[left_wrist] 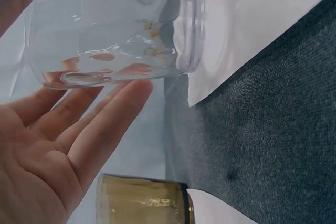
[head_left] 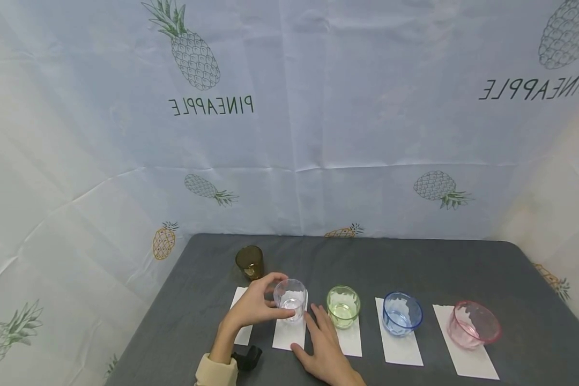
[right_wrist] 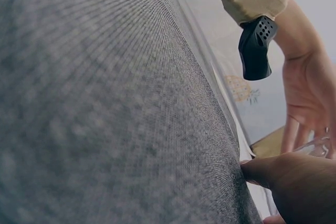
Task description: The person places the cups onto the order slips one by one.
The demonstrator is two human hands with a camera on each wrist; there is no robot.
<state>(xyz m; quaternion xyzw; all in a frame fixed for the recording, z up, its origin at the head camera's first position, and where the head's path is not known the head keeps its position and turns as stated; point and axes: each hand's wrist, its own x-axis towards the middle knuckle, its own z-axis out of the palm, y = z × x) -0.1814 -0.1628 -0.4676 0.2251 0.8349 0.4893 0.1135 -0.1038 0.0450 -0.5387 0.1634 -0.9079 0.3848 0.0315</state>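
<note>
A clear glass cup (head_left: 290, 298) stands at a white paper strip (head_left: 288, 335), its base at the paper in the left wrist view. My left hand (head_left: 255, 304) holds it from the left, thumb on the near side and fingers curved behind. In the left wrist view, the fingers of that hand (left_wrist: 79, 135) lie along the cup's wall. My right hand (head_left: 324, 348) rests low on the table, fingers extended, between the clear cup and a green glass cup (head_left: 343, 306). Its thumb (right_wrist: 268, 171) touches the paper's edge in the right wrist view.
A brown glass cup (head_left: 250, 262) stands behind my left hand, off the leftmost paper strip (head_left: 243, 335). Rightward, a blue cup (head_left: 402, 314) and a pink cup (head_left: 474, 325) stand on paper strips. A grey cloth (head_left: 366, 262) covers the table; a pineapple-print curtain (head_left: 347, 134) hangs behind.
</note>
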